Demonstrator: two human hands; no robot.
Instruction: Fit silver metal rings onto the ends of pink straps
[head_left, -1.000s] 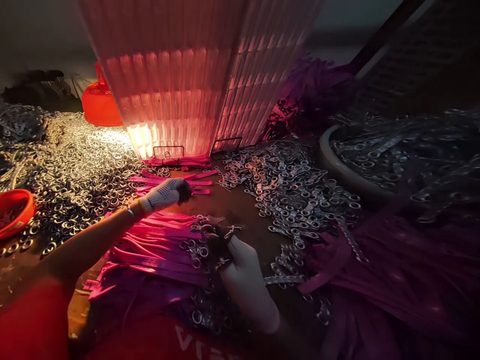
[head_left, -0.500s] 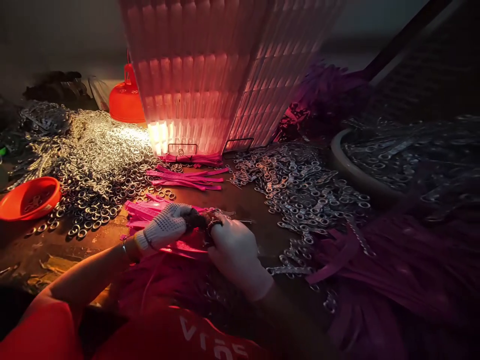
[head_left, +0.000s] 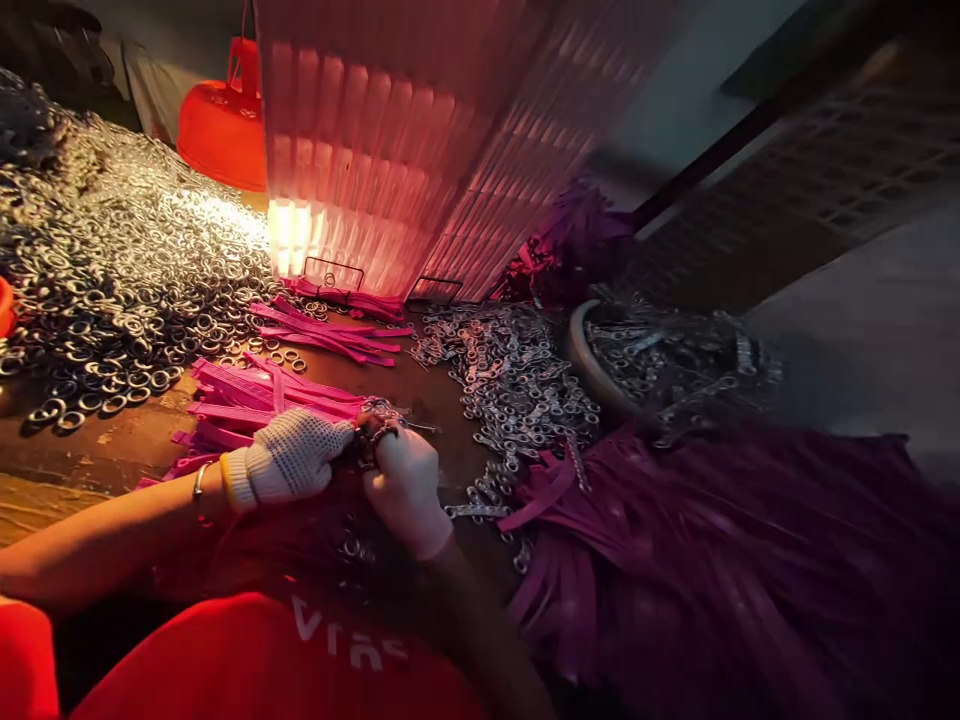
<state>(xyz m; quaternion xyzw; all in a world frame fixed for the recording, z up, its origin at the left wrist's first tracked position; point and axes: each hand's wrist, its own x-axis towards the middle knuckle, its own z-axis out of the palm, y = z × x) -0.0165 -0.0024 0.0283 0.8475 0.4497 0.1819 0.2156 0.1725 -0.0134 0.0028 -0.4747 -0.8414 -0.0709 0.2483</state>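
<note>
My left hand (head_left: 300, 455), in a white dotted knit glove, is closed with its fingers toward the right. Close beside it, my right hand (head_left: 409, 490), also in a white glove, is closed in a fist. Between them is something small and dark (head_left: 369, 438), partly hidden by the fingers; its kind cannot be made out. Pink straps (head_left: 247, 395) lie in a pile just beyond my left hand. Small shiny metal pieces (head_left: 384, 408) lie right behind the fingertips. Below the hands, loose rings (head_left: 356, 545) show dimly in shadow.
A heap of metal rings (head_left: 135, 270) spreads on the left under a red lamp (head_left: 225, 135). A translucent ribbed panel (head_left: 360, 160) stands behind more pink straps (head_left: 330, 335). Metal clasps (head_left: 506, 370), a basin (head_left: 589, 350) and a large pile of purple straps (head_left: 675, 540) lie right.
The view has turned right, so the scene sits farther left and the red bowl is nearly out of view. Both hands stay closed together near the pink straps.
</note>
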